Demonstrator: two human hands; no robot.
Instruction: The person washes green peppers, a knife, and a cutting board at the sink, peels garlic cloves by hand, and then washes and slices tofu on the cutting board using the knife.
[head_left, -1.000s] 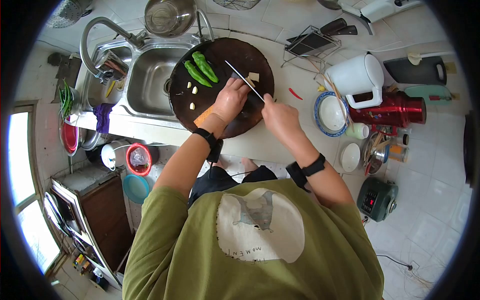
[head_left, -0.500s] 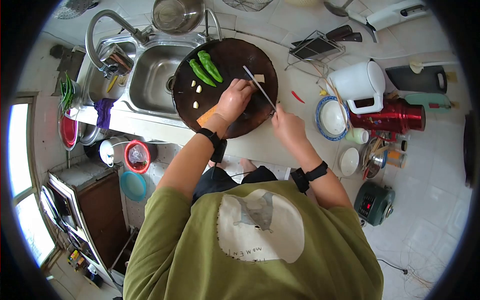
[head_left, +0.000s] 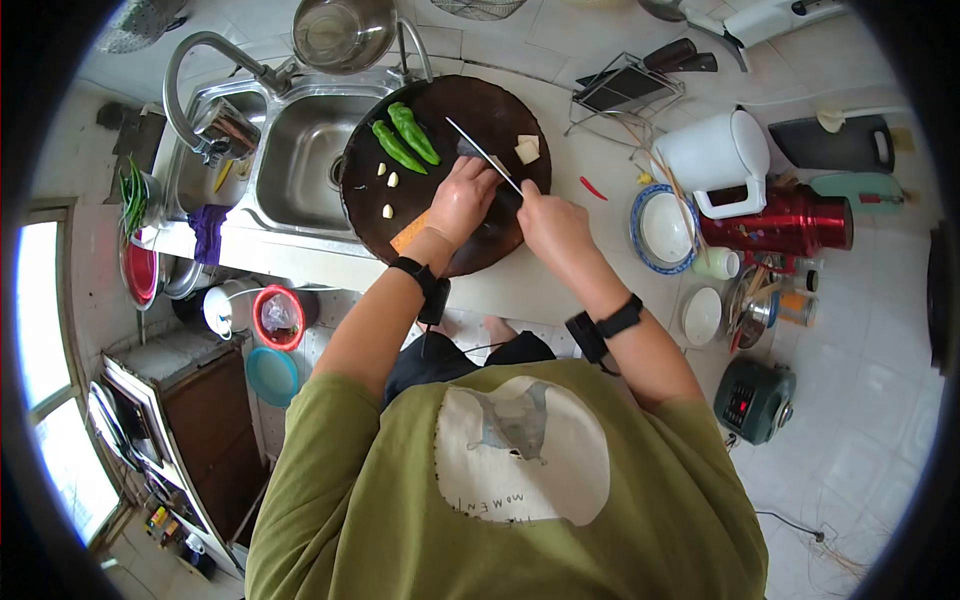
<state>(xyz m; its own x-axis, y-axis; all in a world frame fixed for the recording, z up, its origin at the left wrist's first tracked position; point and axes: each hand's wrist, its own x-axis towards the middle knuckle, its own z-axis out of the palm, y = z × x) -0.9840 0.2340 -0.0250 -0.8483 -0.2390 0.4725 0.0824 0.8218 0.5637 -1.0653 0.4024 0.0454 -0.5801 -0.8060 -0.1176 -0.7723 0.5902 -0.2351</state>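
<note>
On the round dark board (head_left: 480, 240), my left hand (head_left: 465, 197) has its fingers bent over a pale piece, partly hidden by the blade. An orange strip (head_left: 409, 232) lies under my left wrist. My right hand (head_left: 552, 225) grips a knife (head_left: 485, 155) by its handle, its blade slanting up and left close to my left fingertips. Pale slices (head_left: 527, 151) rest right of the blade. Two green peppers (head_left: 412, 134) and three garlic cloves (head_left: 387, 211) lie on the board's left part.
A double sink (head_left: 306, 150) with a faucet adjoins the board on the left. Right of the board are a red chili (head_left: 593, 188), a blue-rimmed bowl (head_left: 665, 229), a white kettle (head_left: 712, 160) and a knife rack (head_left: 627, 88).
Compared with half a second ago, the knife and my right hand have moved left, closer to my left fingers. More pale slices now show right of the blade than before.
</note>
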